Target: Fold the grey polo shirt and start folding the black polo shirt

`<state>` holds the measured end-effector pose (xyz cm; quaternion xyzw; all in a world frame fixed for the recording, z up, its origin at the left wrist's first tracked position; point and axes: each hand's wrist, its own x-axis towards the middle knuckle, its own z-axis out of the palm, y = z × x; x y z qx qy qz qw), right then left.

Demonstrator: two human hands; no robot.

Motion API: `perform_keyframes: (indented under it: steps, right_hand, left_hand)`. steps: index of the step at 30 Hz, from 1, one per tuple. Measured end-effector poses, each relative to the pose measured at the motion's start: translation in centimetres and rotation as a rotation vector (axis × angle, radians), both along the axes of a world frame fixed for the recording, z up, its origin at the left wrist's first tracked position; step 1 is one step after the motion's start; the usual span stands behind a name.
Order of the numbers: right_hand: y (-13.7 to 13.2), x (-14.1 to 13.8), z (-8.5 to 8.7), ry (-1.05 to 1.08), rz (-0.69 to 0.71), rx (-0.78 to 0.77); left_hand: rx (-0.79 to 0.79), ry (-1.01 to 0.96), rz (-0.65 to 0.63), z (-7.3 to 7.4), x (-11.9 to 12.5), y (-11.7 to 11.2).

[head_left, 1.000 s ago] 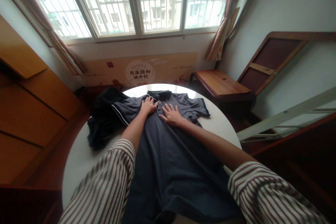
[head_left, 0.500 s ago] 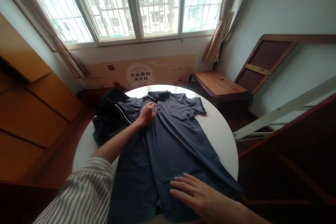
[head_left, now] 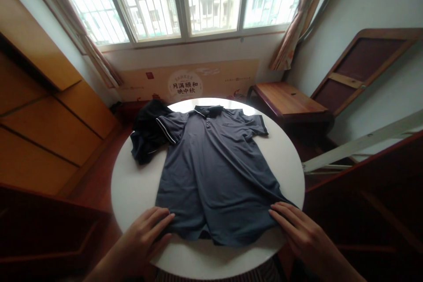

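A dark grey polo shirt lies spread front-up on a round white table, collar toward the window. My left hand rests at the shirt's near left hem corner, fingers stretched out and touching the fabric. My right hand lies at the near right hem corner, fingers extended flat on the cloth at the table's edge. Neither hand holds anything that I can see.
A crumpled black garment lies at the table's far left, partly under the shirt's sleeve. A wooden bench stands to the right, wooden cabinets to the left, a printed cardboard panel under the window.
Both hands have drawn back from the shirt's collar area to its near hem corners. The right hand moved first, then the left. The shirt now lies flatter and fully in view.
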<state>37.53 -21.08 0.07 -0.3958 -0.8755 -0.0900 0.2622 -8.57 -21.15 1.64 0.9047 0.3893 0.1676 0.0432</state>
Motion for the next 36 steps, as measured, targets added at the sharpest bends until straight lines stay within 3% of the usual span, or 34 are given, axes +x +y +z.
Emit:
perform_keyframes:
  steps: [3,9,15,19,23,26,29,32,33,35,36]
  right_hand:
    - [0.8,-0.6,1.4,0.065,-0.019,-0.022]
    - [1.4,-0.6,3.6,0.168,-0.025,-0.134]
    - [1.0,1.5,2.5,0.006,0.094,-0.177]
    - [0.1,2.0,1.7,-0.033,0.088,-0.139]
    - [-1.1,1.6,2.3,0.002,0.032,-0.271]
    - [-0.1,2.1,3.2,0.16,-0.02,-0.433]
    - [4.4,3.6,4.1,0.396,-0.005,-0.631]
    - [12.4,4.6,4.9,0.544,-0.024,-0.906]
    - [15.4,4.7,5.1,0.587,-0.145,-0.924]
    - [21.3,4.5,5.4,0.569,-0.531,-0.815]
    - [23.9,4.3,5.5,0.559,-0.646,-0.774]
  left_hand:
    - [-0.023,-0.064,0.005,0.0,0.0,-0.3]
    - [0.029,-0.21,0.209,0.7,-1.6,0.1]
    - [0.09,-0.036,0.049,0.4,-4.4,0.2]
    - [0.121,-0.013,0.009,0.4,-5.0,0.1]
    - [0.011,-0.01,0.059,1.7,-5.2,0.0]
    - [-0.109,0.051,0.025,3.4,-5.2,0.7]
    - [-0.016,-0.016,-0.034,4.9,-4.5,3.2]
    - [0.102,-0.113,-0.026,5.8,-2.0,7.7]
    - [0.109,-0.124,-0.019,5.9,-0.6,9.7]
    - [0.081,-0.13,-0.016,5.7,2.6,14.3]
    - [0.05,-0.143,0.005,5.3,4.5,16.8]
